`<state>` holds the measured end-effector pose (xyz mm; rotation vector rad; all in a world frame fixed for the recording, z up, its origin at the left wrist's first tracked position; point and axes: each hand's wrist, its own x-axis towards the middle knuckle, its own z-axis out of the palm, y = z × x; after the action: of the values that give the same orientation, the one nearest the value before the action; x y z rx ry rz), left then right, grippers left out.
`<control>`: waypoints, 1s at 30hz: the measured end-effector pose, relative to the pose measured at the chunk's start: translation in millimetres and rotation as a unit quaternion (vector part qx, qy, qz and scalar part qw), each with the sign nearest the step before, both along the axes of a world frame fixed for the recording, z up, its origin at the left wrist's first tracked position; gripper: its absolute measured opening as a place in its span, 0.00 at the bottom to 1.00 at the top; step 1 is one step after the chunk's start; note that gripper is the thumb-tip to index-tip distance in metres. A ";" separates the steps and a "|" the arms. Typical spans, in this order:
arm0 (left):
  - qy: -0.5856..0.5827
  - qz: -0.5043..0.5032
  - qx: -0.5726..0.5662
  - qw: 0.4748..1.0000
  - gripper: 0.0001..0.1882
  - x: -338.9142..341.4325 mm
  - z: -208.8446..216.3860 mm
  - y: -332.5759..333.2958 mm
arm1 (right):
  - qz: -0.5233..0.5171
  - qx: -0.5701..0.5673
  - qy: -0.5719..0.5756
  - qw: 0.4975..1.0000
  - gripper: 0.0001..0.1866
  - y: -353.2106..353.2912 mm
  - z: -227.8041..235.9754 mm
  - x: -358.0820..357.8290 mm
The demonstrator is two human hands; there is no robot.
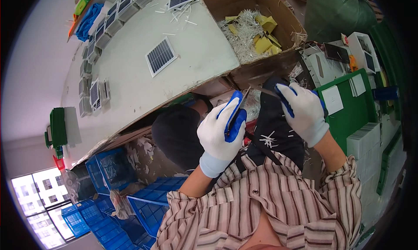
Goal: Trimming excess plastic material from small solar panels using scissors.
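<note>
My left hand (224,129), in a white glove with blue palm and fingers, is closed on a thin flat panel (245,96) seen edge-on; its face is hidden. In my right hand (303,114), gloved alike, is a knife, its narrow blade (264,91) pointing left toward the panel's tip. The knife's handle is hidden by the fingers. Whether blade and panel touch, I cannot tell. Both hands are above my lap, where thin white strips (269,139) lie on the dark trousers. On the table ahead lies a small solar panel (161,57) with a white frame.
A cardboard box (289,27) of white shreds and yellow scraps stands ahead. Stacks of small solar panels (104,35) line the table's (196,45) far left. Blue crates (150,206) stand at left. At right is a green tray (344,91) beside white stacked pieces (363,139).
</note>
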<state>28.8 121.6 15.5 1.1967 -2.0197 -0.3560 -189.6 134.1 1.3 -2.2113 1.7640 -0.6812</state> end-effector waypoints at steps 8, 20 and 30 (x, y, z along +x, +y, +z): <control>-0.014 0.001 0.008 1.000 0.26 -0.9 -1.8 -1.1 | 0.012 -0.010 -0.006 1.000 0.21 0.2 0.5 1.5; 0.403 -0.031 0.458 0.792 0.16 0.6 -1.3 -5.8 | -0.042 0.109 -0.463 0.878 0.14 -12.7 -31.5 -14.3; 0.320 -0.049 0.497 0.805 0.15 -5.8 12.2 -6.7 | 0.021 0.203 -0.550 0.810 0.09 -23.7 -7.5 5.7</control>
<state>23.0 114.9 27.7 1.2634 -1.2362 -1.7696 -183.9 110.4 -6.2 -1.1039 1.0639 -1.1186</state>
